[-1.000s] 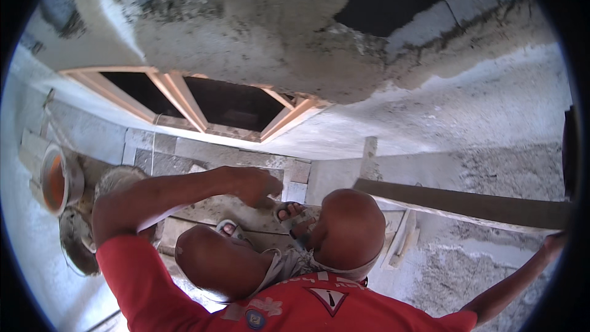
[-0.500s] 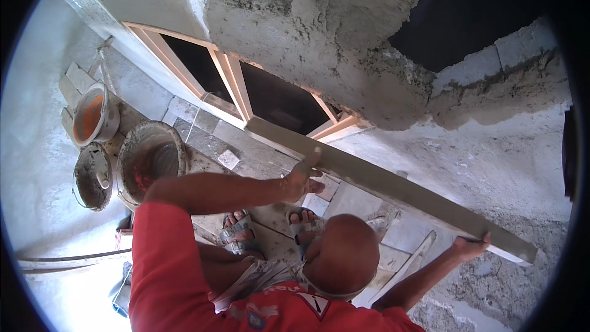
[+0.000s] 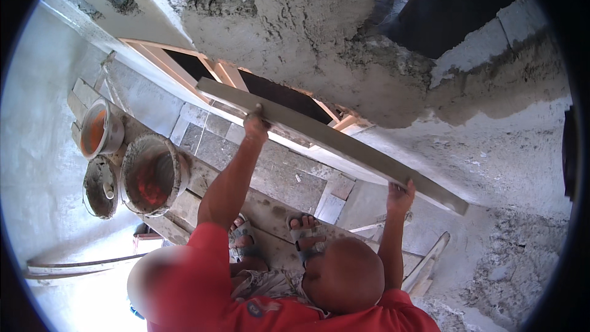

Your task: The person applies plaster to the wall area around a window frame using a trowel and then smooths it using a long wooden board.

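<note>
Board [image 3: 332,146] slants across the frame's centre, the left hand [image 3: 255,125] and right hand [image 3: 401,197] both clasping its lower edge, while at the left stand a pale bucket [image 3: 115,135] orange inside, a crusted large bucket [image 3: 183,172] with red matter [image 3: 150,193] in it, and a small bucket [image 3: 94,175] holding a pale handle-like piece [image 3: 109,190]. It is long, straight and grey-brown, paler below. Part of each grip is hidden, and contact with the wall [image 3: 473,154] is unclear.

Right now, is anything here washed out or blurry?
In the head view: glare whitens the area below the large bucket; a round blur overlaps the left red sleeve; the corners are black; the long beam looks fairly crisp.
</note>
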`<state>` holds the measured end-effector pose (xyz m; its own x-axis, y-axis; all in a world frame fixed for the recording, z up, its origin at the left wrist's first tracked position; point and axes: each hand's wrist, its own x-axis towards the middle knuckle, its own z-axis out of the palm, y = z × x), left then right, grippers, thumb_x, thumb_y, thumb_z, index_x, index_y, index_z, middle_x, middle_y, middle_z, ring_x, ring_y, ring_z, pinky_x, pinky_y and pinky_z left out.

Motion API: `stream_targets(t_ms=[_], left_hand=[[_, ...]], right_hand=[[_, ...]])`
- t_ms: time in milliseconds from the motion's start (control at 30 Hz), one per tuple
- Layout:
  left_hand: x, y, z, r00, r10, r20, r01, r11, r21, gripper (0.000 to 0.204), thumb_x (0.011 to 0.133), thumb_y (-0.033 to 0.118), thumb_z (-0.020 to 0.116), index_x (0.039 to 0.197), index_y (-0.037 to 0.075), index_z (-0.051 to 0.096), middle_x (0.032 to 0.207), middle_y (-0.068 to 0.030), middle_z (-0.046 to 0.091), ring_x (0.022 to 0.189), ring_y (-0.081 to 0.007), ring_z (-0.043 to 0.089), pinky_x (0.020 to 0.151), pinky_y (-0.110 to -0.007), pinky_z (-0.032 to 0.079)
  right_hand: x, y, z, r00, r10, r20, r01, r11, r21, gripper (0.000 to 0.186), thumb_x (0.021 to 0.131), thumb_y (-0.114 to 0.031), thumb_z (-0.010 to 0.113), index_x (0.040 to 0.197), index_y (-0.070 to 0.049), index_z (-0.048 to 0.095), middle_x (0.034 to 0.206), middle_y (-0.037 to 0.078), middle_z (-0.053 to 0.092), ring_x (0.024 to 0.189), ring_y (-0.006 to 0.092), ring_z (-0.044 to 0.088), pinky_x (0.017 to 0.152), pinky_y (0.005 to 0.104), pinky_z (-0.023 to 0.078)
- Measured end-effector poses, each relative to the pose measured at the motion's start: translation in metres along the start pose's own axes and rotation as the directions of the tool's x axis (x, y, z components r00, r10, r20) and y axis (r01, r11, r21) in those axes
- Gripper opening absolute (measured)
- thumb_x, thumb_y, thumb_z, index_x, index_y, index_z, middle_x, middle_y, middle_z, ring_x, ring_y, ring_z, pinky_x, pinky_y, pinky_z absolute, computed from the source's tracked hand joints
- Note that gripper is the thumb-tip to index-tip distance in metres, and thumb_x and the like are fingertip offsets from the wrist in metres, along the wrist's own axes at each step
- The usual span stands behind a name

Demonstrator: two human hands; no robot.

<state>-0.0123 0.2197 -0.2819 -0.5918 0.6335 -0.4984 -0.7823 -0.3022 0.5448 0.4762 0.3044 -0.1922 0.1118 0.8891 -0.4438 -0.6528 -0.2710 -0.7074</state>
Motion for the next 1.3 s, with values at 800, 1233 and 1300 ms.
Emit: stream_targets(t_ms=[800,1233,1300], left_hand=[[0.030,0.038,0.040,0.992,0.128,-0.009,-0.127,0.990,0.065,0.045,0.095,0.032,0.063,0.133,0.010,0.053,0.124,-0.0101,0.062,0.112,-0.0296,0.061,0.092,-0.047,0.051],[0.041,0.047,0.038,0.989,0.144,-0.041,-0.140,0.985,0.096,0.041,0.094,0.031,0.066,0.128,0.010,0.057,0.121,-0.0113,0.063,0.108,-0.0293,0.063,0.088,-0.047,0.053],[0.042,0.048,0.034,0.988,0.150,-0.023,-0.148,0.985,0.085,0.041,0.094,0.032,0.066,0.128,0.010,0.058,0.120,-0.0109,0.064,0.108,-0.0290,0.063,0.088,-0.046,0.053]], right_hand=[[0.043,0.029,0.054,1.000,0.005,0.014,-0.008,0.984,0.180,0.046,0.089,-0.024,0.066,0.129,-0.006,0.050,0.137,0.014,0.049,0.124,0.0329,0.050,0.106,0.0540,0.045],[0.050,0.040,0.059,0.999,0.042,-0.017,-0.038,0.985,0.170,0.047,0.090,-0.025,0.065,0.130,-0.007,0.049,0.135,0.014,0.049,0.124,0.0331,0.050,0.103,0.0560,0.047],[0.051,0.040,0.053,0.999,0.036,0.012,-0.038,0.984,0.171,0.047,0.090,-0.025,0.065,0.130,-0.007,0.049,0.135,0.014,0.049,0.124,0.0329,0.050,0.103,0.0560,0.046]])
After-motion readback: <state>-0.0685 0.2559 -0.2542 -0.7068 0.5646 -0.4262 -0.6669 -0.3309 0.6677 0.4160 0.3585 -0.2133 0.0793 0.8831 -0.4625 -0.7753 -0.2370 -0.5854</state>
